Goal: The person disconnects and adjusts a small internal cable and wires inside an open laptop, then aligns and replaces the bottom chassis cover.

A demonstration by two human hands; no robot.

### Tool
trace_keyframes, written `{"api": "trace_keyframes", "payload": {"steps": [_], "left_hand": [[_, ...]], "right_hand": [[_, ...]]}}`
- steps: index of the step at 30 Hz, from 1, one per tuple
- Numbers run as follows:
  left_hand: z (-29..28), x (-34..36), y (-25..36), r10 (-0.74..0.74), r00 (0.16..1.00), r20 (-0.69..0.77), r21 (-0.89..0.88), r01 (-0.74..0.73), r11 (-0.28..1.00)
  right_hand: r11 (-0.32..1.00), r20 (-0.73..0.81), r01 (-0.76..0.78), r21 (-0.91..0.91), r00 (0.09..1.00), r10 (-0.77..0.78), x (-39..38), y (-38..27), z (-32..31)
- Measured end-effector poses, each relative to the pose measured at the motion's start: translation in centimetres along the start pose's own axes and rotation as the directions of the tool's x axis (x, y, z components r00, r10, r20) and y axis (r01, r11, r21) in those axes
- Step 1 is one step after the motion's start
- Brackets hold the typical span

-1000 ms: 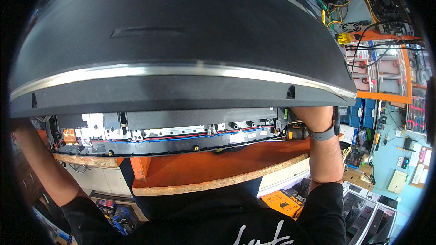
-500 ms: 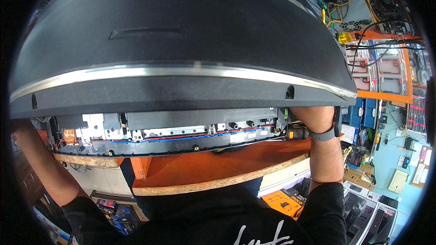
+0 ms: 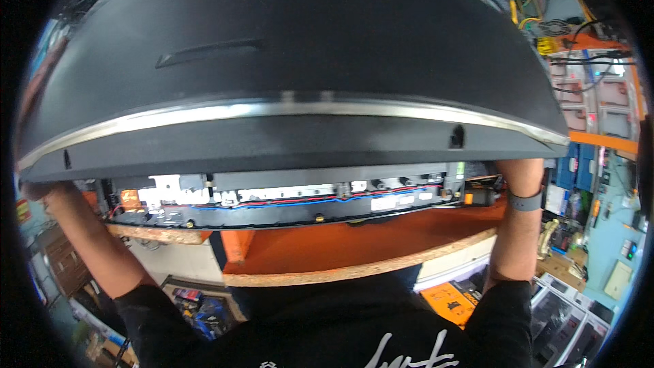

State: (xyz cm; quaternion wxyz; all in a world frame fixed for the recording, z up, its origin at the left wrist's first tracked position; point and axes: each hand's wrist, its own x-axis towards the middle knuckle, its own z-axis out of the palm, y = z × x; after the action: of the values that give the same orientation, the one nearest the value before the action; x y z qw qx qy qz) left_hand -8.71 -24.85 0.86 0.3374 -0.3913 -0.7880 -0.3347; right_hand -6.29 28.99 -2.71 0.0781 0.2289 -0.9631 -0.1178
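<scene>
A big black cover (image 3: 293,61) spans above the orange bench (image 3: 368,245), its far side cut off. The left hand (image 3: 39,189) is at its near left corner, the right hand (image 3: 521,172) mostly hidden under its near right edge; I can't tell either's grip. Beneath, the chassis (image 3: 272,215) shows only partly.

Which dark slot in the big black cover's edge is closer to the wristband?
The right slot, up and left of the grey wristband on the right forearm. The other slot is by the black cover's left end, near the left hand.
</scene>
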Motion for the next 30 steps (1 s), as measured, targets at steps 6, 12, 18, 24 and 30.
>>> {"api": "trace_keyframes", "payload": {"steps": [6, 12, 18, 24, 30], "left_hand": [[-3.0, -1.0, 0.0, -0.191, 0.942, 0.277, 0.12, 0.163, 0.979], [-2.9, -0.4, 0.9, -0.251, 0.947, 0.201, 0.22, 0.207, 0.953], [-3.1, -1.9, 0.5, -0.238, 0.968, -0.073, 0.204, 0.248, 0.947], [-6.5, -4.5, -2.6, -0.496, 0.841, -0.215, -0.41, 0.383, 0.828], [-9.8, -5.8, -5.1, -0.595, 0.798, 0.091, -0.906, 0.314, 0.283]], "right_hand": [[0.987, 0.046, 0.125, -0.096, 0.992, -0.121, 0.7, -0.6, 0.7], [0.997, 0.059, 0.031, -0.07, 0.998, -0.027, 1.7, -0.7, 1.0], [0.985, -0.074, 0.169, -0.028, 0.983, -0.17, 4.4, -2.0, -1.2], [0.966, -0.115, 0.251, -0.063, 0.96, -0.256, 5.2, -2.0, -1.7], [0.971, -0.204, 0.196, 0.14, 0.965, -0.165, 4.3, -1.8, -0.5]]}}
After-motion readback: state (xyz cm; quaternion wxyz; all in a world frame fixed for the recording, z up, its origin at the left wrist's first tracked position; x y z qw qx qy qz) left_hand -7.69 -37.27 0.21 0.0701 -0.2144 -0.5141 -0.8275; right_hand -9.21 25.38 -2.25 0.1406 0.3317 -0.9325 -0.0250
